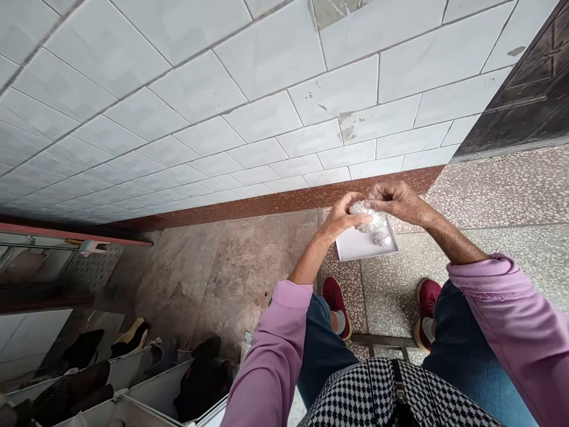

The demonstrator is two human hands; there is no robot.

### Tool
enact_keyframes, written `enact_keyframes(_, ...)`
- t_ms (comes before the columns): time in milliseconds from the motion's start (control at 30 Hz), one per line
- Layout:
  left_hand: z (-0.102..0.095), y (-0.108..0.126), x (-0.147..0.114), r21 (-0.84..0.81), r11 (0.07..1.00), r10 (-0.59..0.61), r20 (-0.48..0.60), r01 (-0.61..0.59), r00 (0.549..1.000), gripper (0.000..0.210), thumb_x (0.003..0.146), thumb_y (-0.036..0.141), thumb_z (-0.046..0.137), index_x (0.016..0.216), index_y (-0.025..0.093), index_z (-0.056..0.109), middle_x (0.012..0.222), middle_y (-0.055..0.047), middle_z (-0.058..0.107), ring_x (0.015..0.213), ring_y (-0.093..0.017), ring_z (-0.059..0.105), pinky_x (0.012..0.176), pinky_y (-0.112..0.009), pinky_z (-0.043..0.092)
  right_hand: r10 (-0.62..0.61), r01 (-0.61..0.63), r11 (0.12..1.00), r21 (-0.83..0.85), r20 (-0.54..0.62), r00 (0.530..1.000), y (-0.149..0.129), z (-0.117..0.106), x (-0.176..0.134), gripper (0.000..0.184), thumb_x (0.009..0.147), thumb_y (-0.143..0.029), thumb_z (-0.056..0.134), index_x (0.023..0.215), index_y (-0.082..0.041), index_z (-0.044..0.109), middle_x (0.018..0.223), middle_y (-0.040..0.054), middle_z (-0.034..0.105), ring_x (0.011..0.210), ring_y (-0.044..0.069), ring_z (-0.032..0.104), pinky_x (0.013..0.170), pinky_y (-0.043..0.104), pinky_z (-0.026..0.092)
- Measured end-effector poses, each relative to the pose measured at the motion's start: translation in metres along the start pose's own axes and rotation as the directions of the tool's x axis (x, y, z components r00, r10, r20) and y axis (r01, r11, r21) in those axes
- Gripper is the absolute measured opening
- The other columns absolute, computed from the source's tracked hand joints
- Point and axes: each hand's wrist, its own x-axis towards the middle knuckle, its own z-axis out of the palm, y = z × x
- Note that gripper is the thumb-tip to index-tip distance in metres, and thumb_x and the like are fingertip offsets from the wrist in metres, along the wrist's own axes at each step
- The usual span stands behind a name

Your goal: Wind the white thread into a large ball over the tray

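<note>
Two bare hands in my head view. Left hand (341,220): grip closed around a white frilly ball (376,223), thumb across its front. Right hand (398,204): fingertips drawn together at the ball's upper edge; I cannot tell whether they pinch any of it. Ball is held above a white tray (352,247). I note a smaller white ball (382,239) inside, near the tray's right side.

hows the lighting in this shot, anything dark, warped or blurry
Head view, centre: soft light on the left hand and right hand, the white bundle pale with little detail; head view, lower left: black items sunk in dimness; head view, upper left: wall tiles look stretched and slanted.
</note>
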Motion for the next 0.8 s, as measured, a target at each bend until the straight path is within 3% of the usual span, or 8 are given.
enact_keyframes(133, 0.009, -0.003, 0.001, -0.125, 0.992, 0.02, -0.03, -0.023, 0.999, 0.077, 0.059, 0.056, 0.103, 0.12, 0.024, 0.068, 0.1, -0.003, 0.073, 0.089, -0.02, 0.069, 0.082, -0.036, 0.058, 0.036, -0.029, 0.996, 0.079, -0.088, 0.995, 0.008, -0.012, 0.004, 0.055, 0.087, -0.072, 0.09, 0.08, -0.022, 0.068, 0.065, -0.0041, 0.051, 0.059, 0.012, 0.038, 0.055, 0.031, 0.028)
enact_keyframes(300, 0.007, -0.003, 0.003, -0.331, 0.943, 0.025, -0.034, -0.035, 0.999, 0.085, 0.054, 0.059, 0.105, 0.124, 0.023, 0.071, 0.127, -0.01, 0.077, 0.121, -0.029, 0.074, 0.097, -0.039, 0.061, 0.058, -0.044, 0.995, 0.086, -0.17, 0.984, 0.022, -0.004, 0.013, 0.056, 0.088, -0.07, 0.084, 0.07, -0.024, 0.058, 0.059, -0.0056, 0.047, 0.055, 0.011, 0.036, 0.053, 0.03, 0.029)
enact_keyframes(467, -0.009, -0.006, 0.01, -0.403, 0.909, 0.04, -0.17, -0.107, 0.985, 0.075, 0.064, 0.065, 0.097, 0.118, 0.019, 0.073, 0.133, -0.015, 0.077, 0.141, -0.036, 0.066, 0.108, -0.047, 0.06, 0.041, -0.061, 0.984, -0.167, -0.12, 0.992, 0.029, 0.022, 0.016, 0.037, 0.092, -0.045, 0.07, 0.065, -0.023, 0.058, 0.058, -0.0014, 0.058, 0.058, 0.015, 0.05, 0.061, 0.032, 0.037)
enact_keyframes(533, -0.016, -0.009, 0.014, -0.367, 0.917, 0.054, -0.282, -0.159, 0.958, 0.069, 0.066, 0.062, 0.096, 0.114, 0.02, 0.072, 0.126, -0.013, 0.078, 0.138, -0.033, 0.067, 0.108, -0.045, 0.058, 0.027, -0.034, 0.97, -0.239, -0.033, 0.999, 0.022, 0.031, 0.011, 0.033, 0.095, -0.039, 0.065, 0.067, -0.023, 0.06, 0.06, 0.0001, 0.061, 0.06, 0.016, 0.053, 0.064, 0.033, 0.038)
enact_keyframes(633, -0.025, -0.013, 0.02, -0.259, 0.944, 0.076, -0.432, -0.204, 0.899, 0.071, 0.06, 0.056, 0.1, 0.113, 0.021, 0.07, 0.111, -0.006, 0.079, 0.12, -0.026, 0.073, 0.1, -0.038, 0.057, 0.002, 0.02, 0.979, -0.204, 0.11, 0.994, 0.007, 0.038, 0.001, 0.035, 0.102, -0.041, 0.063, 0.072, -0.022, 0.063, 0.065, 0.0007, 0.064, 0.062, 0.016, 0.055, 0.066, 0.032, 0.039)
enact_keyframes(700, -0.026, -0.016, 0.022, -0.182, 0.963, 0.093, -0.472, -0.201, 0.876, 0.076, 0.054, 0.053, 0.103, 0.115, 0.023, 0.069, 0.108, -0.003, 0.078, 0.108, -0.023, 0.074, 0.093, -0.033, 0.056, -0.015, 0.032, 0.99, -0.139, 0.126, 0.992, -0.002, 0.036, -0.003, 0.04, 0.103, -0.048, 0.067, 0.073, -0.022, 0.062, 0.065, -0.0005, 0.061, 0.062, 0.015, 0.052, 0.064, 0.032, 0.038)
enact_keyframes(800, -0.025, -0.017, 0.02, -0.07, 0.981, 0.13, -0.455, -0.181, 0.881, 0.076, 0.054, 0.051, 0.104, 0.116, 0.023, 0.07, 0.11, -0.004, 0.079, 0.104, -0.023, 0.074, 0.091, -0.033, 0.056, -0.013, 0.016, 0.999, -0.039, 0.06, 0.998, -0.011, 0.027, -0.002, 0.052, 0.099, -0.062, 0.076, 0.069, -0.023, 0.059, 0.063, -0.0032, 0.051, 0.06, 0.013, 0.042, 0.059, 0.032, 0.033)
